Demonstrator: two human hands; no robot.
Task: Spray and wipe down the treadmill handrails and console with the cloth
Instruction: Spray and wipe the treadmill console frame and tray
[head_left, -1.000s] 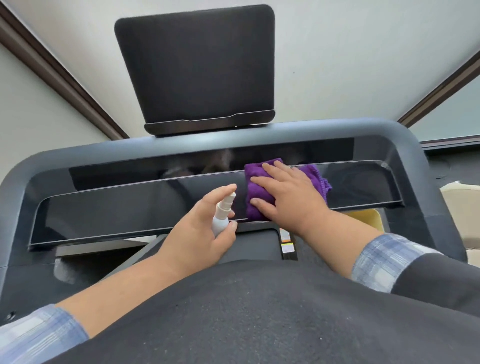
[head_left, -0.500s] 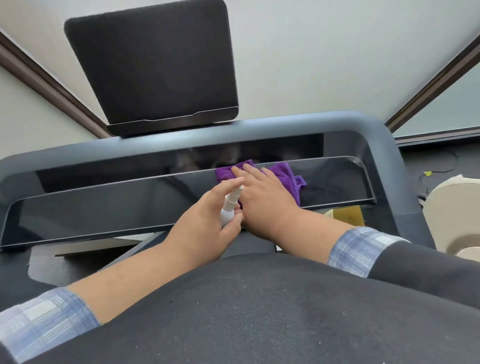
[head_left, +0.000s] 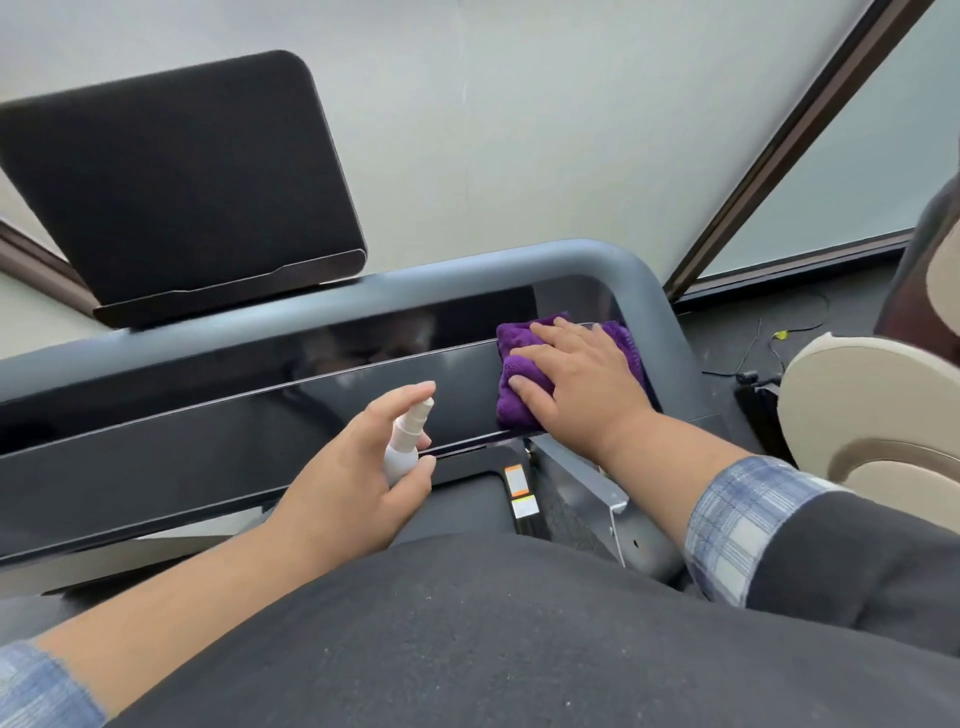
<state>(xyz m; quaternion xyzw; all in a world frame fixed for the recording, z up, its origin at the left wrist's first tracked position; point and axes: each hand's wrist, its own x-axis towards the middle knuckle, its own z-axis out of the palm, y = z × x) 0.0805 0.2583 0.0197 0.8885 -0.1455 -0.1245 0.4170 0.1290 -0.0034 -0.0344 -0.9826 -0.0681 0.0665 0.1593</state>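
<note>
Wiping the console is the step in hand; the right hand (head_left: 582, 384) lies flat on the purple cloth (head_left: 511, 382), its fingers (head_left: 535, 358) straight and spread, pressing the cloth onto the glossy console panel (head_left: 208, 447) near the panel's right end; the left hand (head_left: 358, 483) grips the white spray bottle (head_left: 405, 441), fingers curled round it and the forefinger over the nozzle, which seems to point at the glass ahead of the fingertips. Just right of the cloth the panel ends at the curved handrail (head_left: 644, 296), so little room remains that way; to the left of the right fingers runs a long unobstructed stretch. The next move likely calls for a stroke leftward, or up onto the rail.
</note>
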